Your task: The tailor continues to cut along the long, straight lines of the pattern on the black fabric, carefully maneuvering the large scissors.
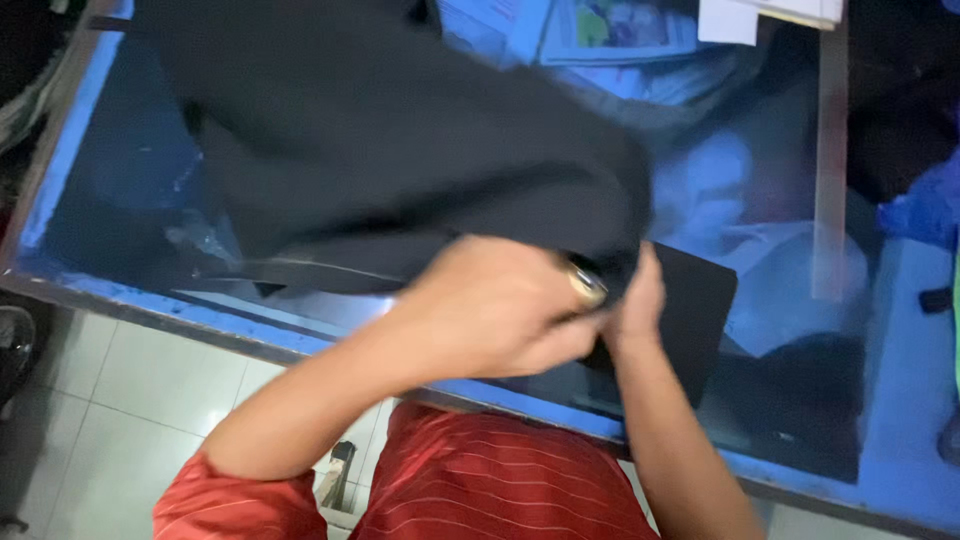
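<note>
Black cloth (400, 140) edge pinched by left hand (490, 310) and right hand (635, 300) fingers, glass table (790, 300)

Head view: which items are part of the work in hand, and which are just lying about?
In hand:
- black cloth, gripped at its edge by both hands
- left hand
- right hand

Lying about:
- flat black pad on the glass-topped table
- papers
- wooden ruler

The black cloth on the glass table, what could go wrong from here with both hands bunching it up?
1. The black cloth may snag on the ring on the left hand.
2. Dragged, it might shift the black flat piece beside the right hand.
3. The papers could get swept along.
</note>
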